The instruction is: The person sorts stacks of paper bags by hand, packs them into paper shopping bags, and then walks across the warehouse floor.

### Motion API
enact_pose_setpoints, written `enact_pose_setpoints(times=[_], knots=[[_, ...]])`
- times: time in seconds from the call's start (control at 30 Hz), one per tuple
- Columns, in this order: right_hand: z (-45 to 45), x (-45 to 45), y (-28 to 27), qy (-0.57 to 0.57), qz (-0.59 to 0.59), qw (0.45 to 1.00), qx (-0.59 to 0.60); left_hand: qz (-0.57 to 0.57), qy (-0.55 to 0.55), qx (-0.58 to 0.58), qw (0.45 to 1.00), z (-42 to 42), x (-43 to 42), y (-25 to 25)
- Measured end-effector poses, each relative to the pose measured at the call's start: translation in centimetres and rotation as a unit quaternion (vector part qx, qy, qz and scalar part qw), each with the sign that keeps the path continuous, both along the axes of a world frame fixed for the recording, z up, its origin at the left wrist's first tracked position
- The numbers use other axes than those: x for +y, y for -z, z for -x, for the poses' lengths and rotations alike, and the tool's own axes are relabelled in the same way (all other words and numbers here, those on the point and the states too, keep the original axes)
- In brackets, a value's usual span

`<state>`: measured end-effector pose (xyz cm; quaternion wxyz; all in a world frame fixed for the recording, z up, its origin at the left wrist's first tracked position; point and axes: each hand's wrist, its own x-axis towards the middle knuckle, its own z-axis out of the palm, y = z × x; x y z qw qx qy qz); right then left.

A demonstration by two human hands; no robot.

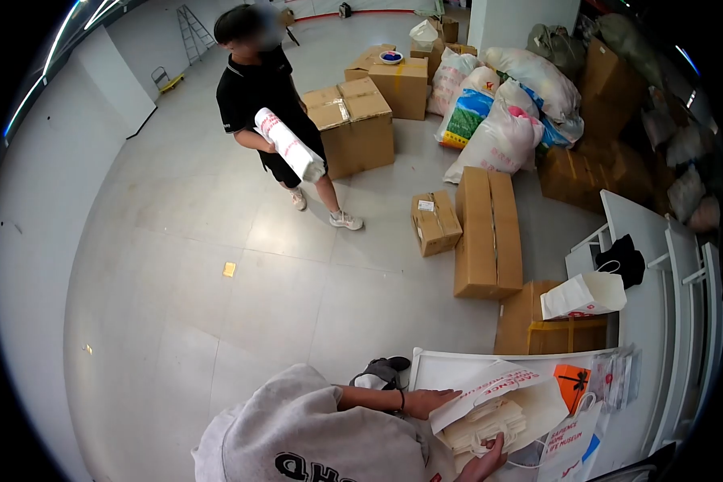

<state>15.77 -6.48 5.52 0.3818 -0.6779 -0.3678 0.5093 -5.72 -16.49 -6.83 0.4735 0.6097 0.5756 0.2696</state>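
A white paper bag (538, 402) with red lettering lies tilted on the white table, its mouth towards me. Cream folded sheets or bags (490, 424), stacked in several layers, show in the opening. My left hand (431, 403) is at the bag's far side edge, fingers closed on its rim and partly hidden by it. My right hand (486, 459) is at the near side of the mouth, thumb and fingers closed on the cream stack. Another printed white paper bag (566, 446) with cord handles lies beside it, next to an orange box (572, 387) with a dark ribbon.
Clear plastic packets (618, 377) lie on the white table (442, 355). Cardboard boxes (488, 233) and stuffed sacks (502, 136) stand beyond it. A white bag (584, 296) rests on a carton. Across the floor a person (257, 96) in black holds a white printed roll (289, 145).
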Motion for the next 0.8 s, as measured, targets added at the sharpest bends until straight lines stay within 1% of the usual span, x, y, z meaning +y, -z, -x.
enact_pose_setpoints(times=[0.07,0.13,0.2,0.23,0.27,0.33,0.37,0.4,0.47,0.5,0.6,0.63,0.67,0.73,0.77,0.8], knots=[[-0.4,0.3,1.1,0.011,-0.004,1.000,-0.013,-0.007,0.003,0.004,1.000,0.0,0.2,0.4],[-0.9,0.7,2.0,0.015,0.001,0.991,0.135,-0.015,0.006,0.008,1.000,0.3,0.3,0.3],[-0.7,0.6,1.7,0.017,0.004,0.990,0.139,-0.023,-0.025,0.019,0.999,0.8,0.4,0.1],[-0.4,0.5,1.2,0.017,0.006,0.989,0.145,-0.011,-0.040,0.012,0.999,1.2,0.6,-0.3],[-0.3,0.5,0.9,0.021,0.008,0.990,0.138,-0.005,-0.060,-0.015,0.998,1.0,1.0,0.8],[-0.4,0.4,1.0,0.017,0.004,0.991,0.135,0.050,-0.029,-0.001,0.998,2.2,1.5,-1.6],[-1.0,0.5,1.7,0.011,0.007,0.991,0.133,0.036,-0.034,0.000,0.999,1.9,1.5,0.1],[-1.2,0.3,2.0,0.016,0.010,0.992,0.122,0.049,-0.037,-0.002,0.998,1.8,1.8,0.5],[-0.9,0.4,1.8,0.024,0.009,0.989,0.145,0.058,-0.038,-0.001,0.998,1.7,1.9,0.3],[-0.5,0.3,1.0,0.019,0.017,0.990,0.136,0.018,-0.033,0.024,0.999,1.0,1.9,2.8],[-1.2,0.2,1.8,0.036,0.021,0.990,0.132,0.019,-0.036,0.018,0.999,0.6,2.4,3.2],[-1.1,0.2,1.5,0.024,0.014,0.988,0.155,0.007,-0.029,0.031,0.999,0.4,2.3,3.6],[-0.8,0.0,1.1,0.027,0.017,0.989,0.146,-0.046,-0.026,0.039,0.998,0.0,2.2,4.3],[-0.5,0.0,0.6,0.025,0.023,0.988,0.151,0.027,-0.026,-0.012,0.999,1.3,2.6,-0.8],[-0.4,-0.1,0.5,0.032,0.025,0.989,0.142,0.019,-0.007,0.015,1.000,1.5,2.5,-1.0],[-0.7,-0.1,0.7,0.039,0.029,0.990,0.131,-0.006,-0.021,0.013,1.000,0.9,2.3,-0.2]])
